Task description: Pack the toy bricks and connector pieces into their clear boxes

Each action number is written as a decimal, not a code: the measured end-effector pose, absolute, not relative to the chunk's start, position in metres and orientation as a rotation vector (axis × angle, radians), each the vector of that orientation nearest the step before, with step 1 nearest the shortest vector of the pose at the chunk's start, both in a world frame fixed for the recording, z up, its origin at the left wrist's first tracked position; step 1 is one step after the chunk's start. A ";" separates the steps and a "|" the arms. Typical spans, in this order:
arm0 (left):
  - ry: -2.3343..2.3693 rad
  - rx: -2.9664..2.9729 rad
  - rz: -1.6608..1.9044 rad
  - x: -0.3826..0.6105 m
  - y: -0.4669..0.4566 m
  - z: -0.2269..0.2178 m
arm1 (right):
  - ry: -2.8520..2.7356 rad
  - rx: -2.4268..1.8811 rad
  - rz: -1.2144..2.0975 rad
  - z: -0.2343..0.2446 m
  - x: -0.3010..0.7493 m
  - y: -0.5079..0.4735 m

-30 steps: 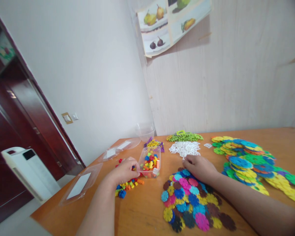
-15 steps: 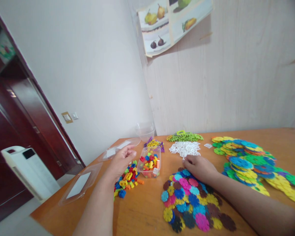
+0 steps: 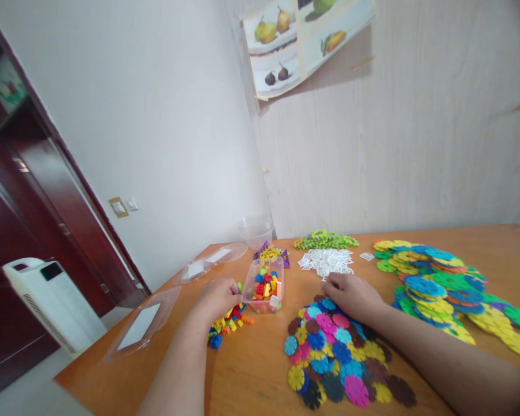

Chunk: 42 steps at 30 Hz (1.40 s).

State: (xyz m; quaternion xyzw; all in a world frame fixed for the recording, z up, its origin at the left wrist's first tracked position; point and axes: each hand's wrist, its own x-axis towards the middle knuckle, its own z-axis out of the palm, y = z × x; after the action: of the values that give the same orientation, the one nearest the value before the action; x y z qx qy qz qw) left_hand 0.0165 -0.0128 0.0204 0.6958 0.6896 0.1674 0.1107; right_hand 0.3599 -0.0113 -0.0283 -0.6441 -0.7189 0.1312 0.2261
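Note:
My left hand [image 3: 219, 297] reaches over a pile of small toy building bricks [image 3: 230, 325] in red, yellow, blue, orange and green. Its fingers are closed and point down into the pile; whatever is between them is hidden. Just right of that hand stands a clear plastic box [image 3: 252, 264] with more bricks [image 3: 266, 287] inside. My right hand [image 3: 351, 293] rests, fingers curled, at the far edge of a heap of coloured notched plastic discs [image 3: 325, 346]. Nothing shows in its fingers, though the palm side is out of sight.
White plastic frame pieces [image 3: 327, 263] lie beyond my right hand, with green pieces [image 3: 329, 241] behind them. Larger coloured discs [image 3: 437, 289] are heaped at right. Purple and yellow pieces [image 3: 271, 252] and a clear bowl [image 3: 256, 232] sit at the back. Clear lids [image 3: 164, 306] lie left.
My left hand has come down and slightly right onto the brick pile, and its fingers have closed. My right hand stays where it was.

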 end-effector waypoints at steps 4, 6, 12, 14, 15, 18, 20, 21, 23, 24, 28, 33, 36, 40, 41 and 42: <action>2.053 2.063 0.524 0.024 -0.017 0.025 | -1.982 -1.765 0.357 -0.030 0.360 -0.010; 2.042 2.072 0.546 0.025 -0.017 0.025 | -1.982 -1.761 0.353 -0.032 0.360 -0.009; 2.002 2.101 0.527 0.023 -0.012 0.019 | -1.973 -1.759 0.358 -0.031 0.360 -0.010; 2.006 2.077 0.525 0.022 -0.010 0.017 | -1.977 -1.757 0.366 -0.030 0.360 -0.011; 2.006 2.072 0.514 0.021 -0.009 0.016 | -1.977 -1.758 0.369 -0.029 0.360 -0.011; 1.998 2.075 0.474 0.020 -0.008 0.015 | -1.977 -1.759 0.367 -0.029 0.360 -0.011; 1.992 2.057 0.485 0.019 -0.008 0.014 | -1.979 -1.761 0.369 -0.030 0.360 -0.010; 1.986 2.045 0.500 0.019 -0.007 0.014 | -1.981 -1.761 0.368 -0.030 0.361 -0.010; 1.973 2.028 0.533 0.019 -0.007 0.014 | -1.980 -1.763 0.363 -0.031 0.361 -0.010; 1.968 2.020 0.552 0.018 -0.007 0.014 | -1.979 -1.762 0.360 -0.031 0.361 -0.010; 1.969 1.958 0.641 0.014 -0.006 0.016 | -1.979 -1.762 0.364 -0.031 0.361 -0.010; 1.863 1.880 0.825 0.011 -0.010 0.023 | -1.987 -1.760 0.365 -0.031 0.361 -0.010; 1.843 1.796 0.946 0.014 -0.013 0.028 | -1.984 -1.763 0.369 -0.031 0.361 -0.010; 1.698 1.609 1.239 0.022 -0.013 0.036 | -1.985 -1.760 0.362 -0.031 0.361 -0.010; 1.597 1.571 1.292 0.023 -0.013 0.038 | -1.986 -1.758 0.358 -0.031 0.361 -0.010; 1.500 1.547 1.334 0.025 -0.012 0.040 | -1.986 -1.757 0.355 -0.031 0.361 -0.010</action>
State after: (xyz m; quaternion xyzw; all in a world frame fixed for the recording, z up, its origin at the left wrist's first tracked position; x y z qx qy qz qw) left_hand 0.0245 -0.0122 0.0397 0.5825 0.5647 0.5023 0.2993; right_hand 0.3607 -0.0103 -0.0315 -0.6388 -0.7224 0.1293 0.2310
